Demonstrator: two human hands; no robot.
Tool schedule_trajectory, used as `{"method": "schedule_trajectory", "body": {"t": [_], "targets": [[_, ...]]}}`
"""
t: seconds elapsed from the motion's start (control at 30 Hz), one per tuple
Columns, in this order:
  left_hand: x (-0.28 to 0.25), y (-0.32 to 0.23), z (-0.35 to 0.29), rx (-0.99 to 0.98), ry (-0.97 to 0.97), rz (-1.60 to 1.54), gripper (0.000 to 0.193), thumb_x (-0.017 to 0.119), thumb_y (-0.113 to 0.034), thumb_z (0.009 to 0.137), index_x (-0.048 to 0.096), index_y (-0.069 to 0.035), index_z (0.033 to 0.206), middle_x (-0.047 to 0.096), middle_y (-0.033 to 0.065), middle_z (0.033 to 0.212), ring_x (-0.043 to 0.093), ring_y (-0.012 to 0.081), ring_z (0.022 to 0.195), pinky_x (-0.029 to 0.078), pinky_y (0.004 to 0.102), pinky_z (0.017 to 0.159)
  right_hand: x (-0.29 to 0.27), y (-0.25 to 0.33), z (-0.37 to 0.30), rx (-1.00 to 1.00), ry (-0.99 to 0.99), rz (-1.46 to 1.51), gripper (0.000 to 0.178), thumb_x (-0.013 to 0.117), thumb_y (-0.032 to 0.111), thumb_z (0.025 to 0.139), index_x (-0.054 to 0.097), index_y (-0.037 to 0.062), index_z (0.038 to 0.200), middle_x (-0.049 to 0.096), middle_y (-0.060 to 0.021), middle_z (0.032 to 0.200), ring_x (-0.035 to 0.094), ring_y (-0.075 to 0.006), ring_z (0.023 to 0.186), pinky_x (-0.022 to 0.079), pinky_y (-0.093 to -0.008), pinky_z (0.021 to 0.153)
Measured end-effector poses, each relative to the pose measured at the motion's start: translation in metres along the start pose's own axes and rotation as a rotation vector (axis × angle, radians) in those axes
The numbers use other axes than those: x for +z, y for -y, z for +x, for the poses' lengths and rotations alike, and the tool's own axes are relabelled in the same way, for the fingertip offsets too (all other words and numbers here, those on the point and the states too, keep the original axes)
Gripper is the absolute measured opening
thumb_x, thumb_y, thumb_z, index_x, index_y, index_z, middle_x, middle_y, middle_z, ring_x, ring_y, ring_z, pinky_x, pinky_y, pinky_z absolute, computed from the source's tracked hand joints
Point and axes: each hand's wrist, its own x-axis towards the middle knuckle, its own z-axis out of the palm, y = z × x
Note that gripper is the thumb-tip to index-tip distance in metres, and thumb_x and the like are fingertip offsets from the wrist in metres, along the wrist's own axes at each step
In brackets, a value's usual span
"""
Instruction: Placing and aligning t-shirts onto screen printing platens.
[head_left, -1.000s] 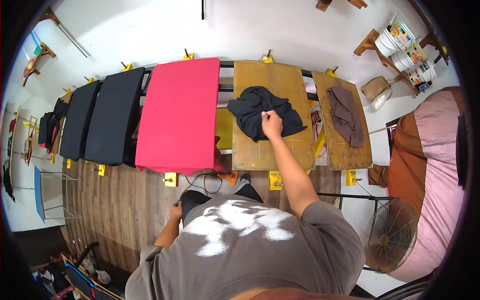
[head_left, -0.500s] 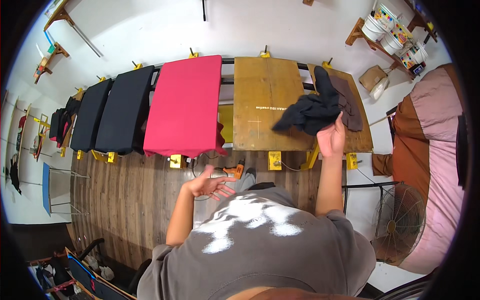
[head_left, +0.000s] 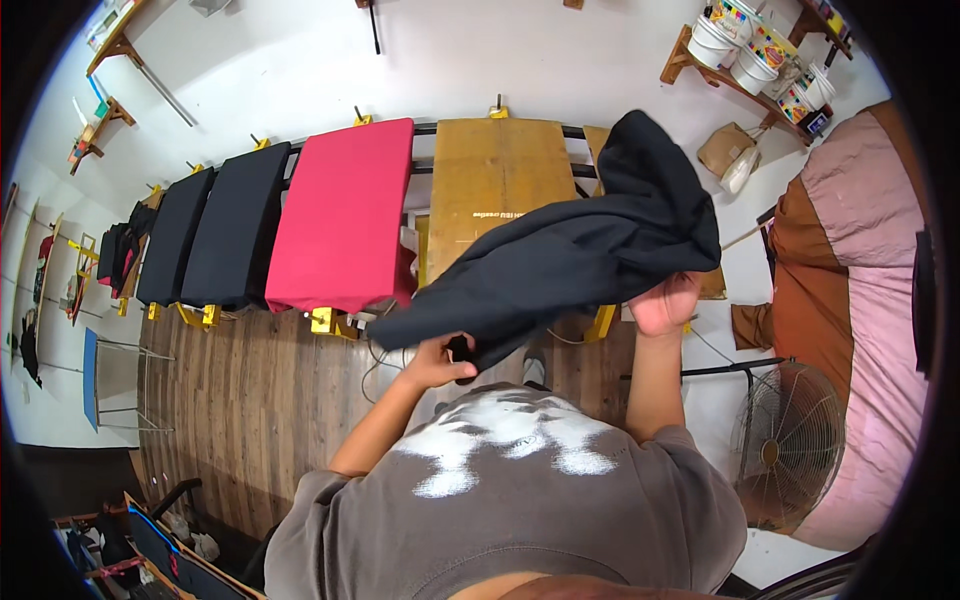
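Board point(head_left: 505, 170) behind black cloth point(head_left: 575, 262), left fingers point(head_left: 460, 370) clamped on it, right hand point(head_left: 665, 305): grip unclear.

Matt black cloth point(head_left: 570, 255) shows creases, red fabric point(head_left: 342, 212) lies smooth, the board point(head_left: 500, 165) looks wooden, the fan guard point(head_left: 800, 450) metal.

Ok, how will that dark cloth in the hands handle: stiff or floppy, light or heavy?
Likely floppy: the dark cloth bends in soft folds between the left hand and right hand. Probably light for its size, as bare hands hold it aloft. Its end past the left hand may swing, since it sticks out free.
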Motion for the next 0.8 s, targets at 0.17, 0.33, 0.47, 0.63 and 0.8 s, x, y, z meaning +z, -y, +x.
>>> {"method": "schedule_trajectory", "body": {"t": [0.17,0.33,0.47,0.63,0.8], "targets": [[0.061,0.018,0.07,0.072,-0.366,-0.308,0.04,0.052,-0.023,0.101,0.058,-0.004,0.135,0.057,0.016,0.14,0.05,0.0306,0.132,0.037,0.041,0.113,-0.04,0.049,0.017,0.036,-0.048,0.056,0.063,0.047,0.033,0.102,0.032,0.0066,0.156,0.031,-0.0129,0.163,0.031,-0.0322,0.149,0.02,-0.053,0.124],[0.066,0.049,0.133,0.296,-0.667,0.616,0.039,0.049,-0.005,0.095,0.055,0.002,0.133,0.056,0.0265,0.136,0.049,0.0417,0.13,0.038,0.0467,0.11,-0.079,0.098,0.037,0.084,-0.093,0.013,0.062,0.045,0.033,0.103,0.032,0.0033,0.156,0.029,-0.0157,0.163,0.031,-0.0327,0.149,0.02,-0.0523,0.124],[0.057,-0.015,0.19,0.064,-0.793,0.528,0.02,0.047,-0.004,0.1,0.059,0.005,0.113,0.068,0.0148,0.099,0.063,0.0296,0.088,0.049,0.037,0.08,-0.093,0.123,0.057,0.117,-0.154,0.054,0.061,0.044,0.03,0.102,0.032,0.0012,0.155,0.031,-0.0166,0.162,0.034,-0.0338,0.147,0.026,-0.0502,0.122],[0.063,-0.054,0.222,0.208,-1.017,0.114,0.035,0.052,-0.024,0.105,0.062,0.009,0.1,0.068,0.0075,0.093,0.059,0.0133,0.087,0.047,0.0328,0.076,-0.126,0.128,0.082,0.221,-0.209,-0.088,0.055,0.045,0.036,0.105,0.044,0.0025,0.149,0.044,-0.014,0.154,0.043,-0.0298,0.141,0.032,-0.0457,0.119],[0.049,-0.057,0.211,0.111,-1.219,0.093,0.048,0.054,-0.018,0.104,0.054,-0.001,0.059,0.057,0.0009,0.057,0.052,0.0079,0.05,0.04,0.026,0.047,-0.159,0.123,0.093,0.175,-0.423,-0.385,0.038,0.049,0.032,0.106,0.059,0.0032,0.128,0.061,-0.0099,0.134,0.056,-0.0228,0.127,0.041,-0.0409,0.11]]}}
